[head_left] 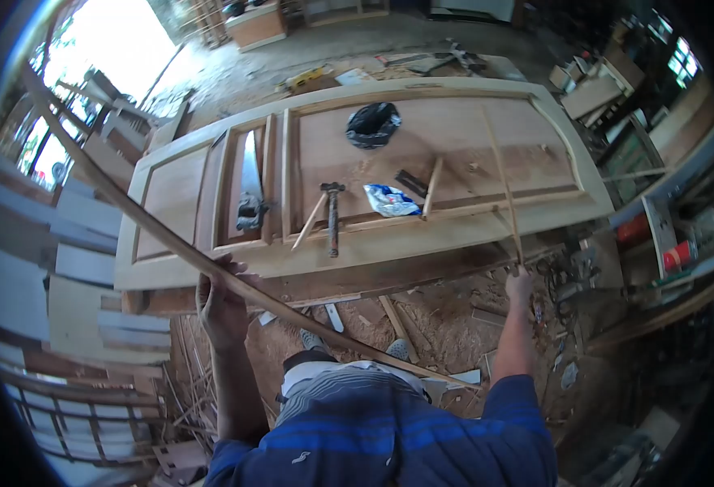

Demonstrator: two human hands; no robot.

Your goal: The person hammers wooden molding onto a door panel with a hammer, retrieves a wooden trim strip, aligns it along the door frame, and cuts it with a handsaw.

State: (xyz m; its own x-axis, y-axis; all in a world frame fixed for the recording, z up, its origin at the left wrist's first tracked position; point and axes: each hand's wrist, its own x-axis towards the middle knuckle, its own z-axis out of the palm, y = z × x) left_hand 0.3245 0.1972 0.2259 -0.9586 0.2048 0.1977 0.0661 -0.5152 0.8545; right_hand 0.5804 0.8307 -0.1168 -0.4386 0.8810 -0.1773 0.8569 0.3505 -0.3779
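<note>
My left hand [222,307] is closed around a long wooden strip [150,223], which slants from the upper left down past my body to the lower right. In my right hand [519,286] is the lower end of a thinner wooden strip [503,174]; its far part reaches over the door. A wooden panel door [422,238] lies flat in front of me. On it rest a handsaw [250,174], a claw hammer [333,219], a short wooden stick [310,221], a blue and white packet [391,200] and a black plastic bag [373,125].
A dark block [410,183] and another wood piece [432,188] also lie on the door. Offcuts and shavings cover the floor [373,316] around my feet. Stacked boards [89,264] stand at left; a cluttered shelf [661,227] is at right. A yellow tool [306,79] lies beyond the door.
</note>
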